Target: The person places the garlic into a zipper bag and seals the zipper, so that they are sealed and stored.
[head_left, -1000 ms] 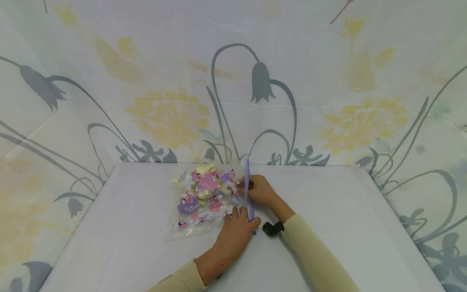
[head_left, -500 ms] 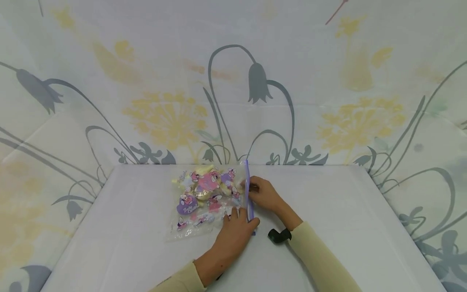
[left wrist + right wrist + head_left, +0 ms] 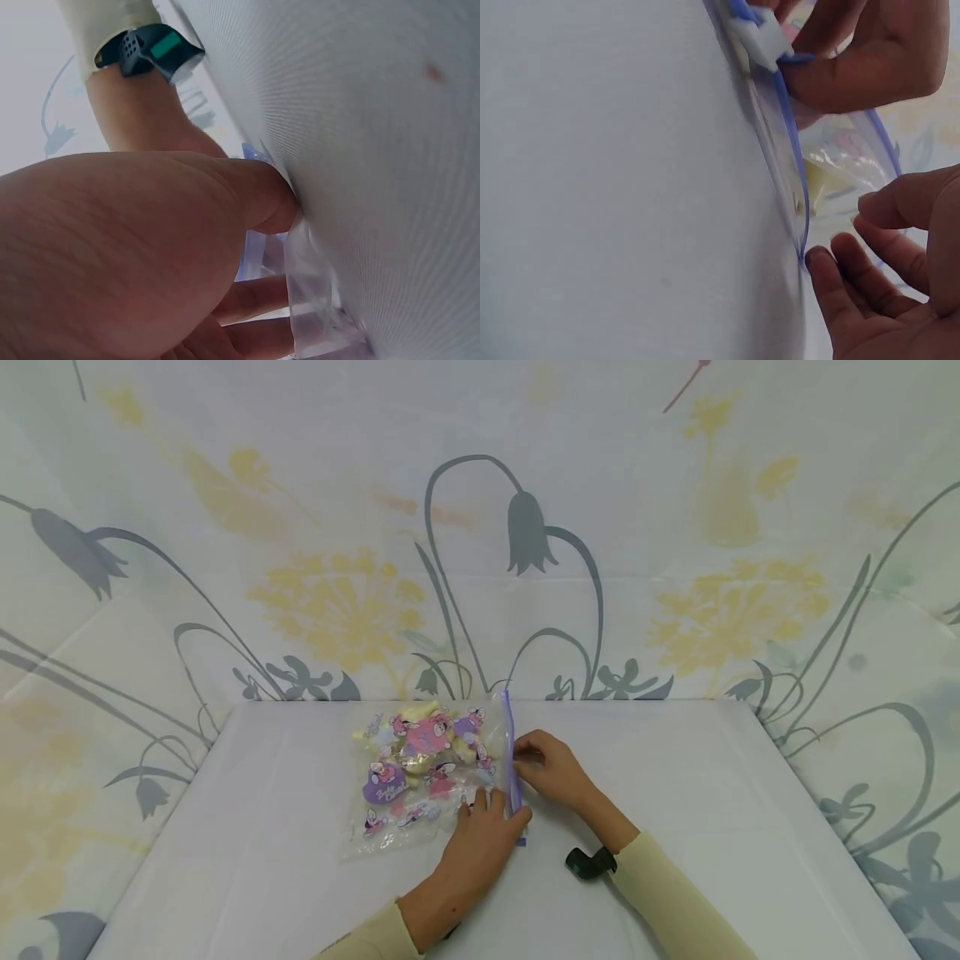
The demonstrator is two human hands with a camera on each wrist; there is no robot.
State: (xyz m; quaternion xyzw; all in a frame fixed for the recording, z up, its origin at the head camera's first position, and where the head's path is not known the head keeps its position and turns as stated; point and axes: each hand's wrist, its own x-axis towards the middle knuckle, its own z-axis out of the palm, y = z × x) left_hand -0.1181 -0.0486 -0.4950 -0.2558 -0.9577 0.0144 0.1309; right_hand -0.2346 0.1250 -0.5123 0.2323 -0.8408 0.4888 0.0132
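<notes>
A clear plastic slider bag (image 3: 412,785) with pink and purple cartoon prints lies on the white table, its purple-edged mouth facing right. Pale yellow things (image 3: 420,762) show inside it, partly hidden by the prints. My left hand (image 3: 483,843) grips the bag near the front end of its mouth, beside the white slider (image 3: 763,41). In the right wrist view, the mouth's two purple edges (image 3: 793,142) stand apart. My right hand (image 3: 553,768) is just right of the mouth, fingers loosely bent and apart, with nothing between them.
A dark wrist camera (image 3: 588,863) sits on the right wrist, close over the table (image 3: 697,793). Behind the table's far edge hangs a flower-patterned cloth (image 3: 480,568), which also runs along both sides.
My right hand has drawn back out of the bag's mouth, moving right and toward me. The left hand has stayed on the bag, which lies almost unmoved.
</notes>
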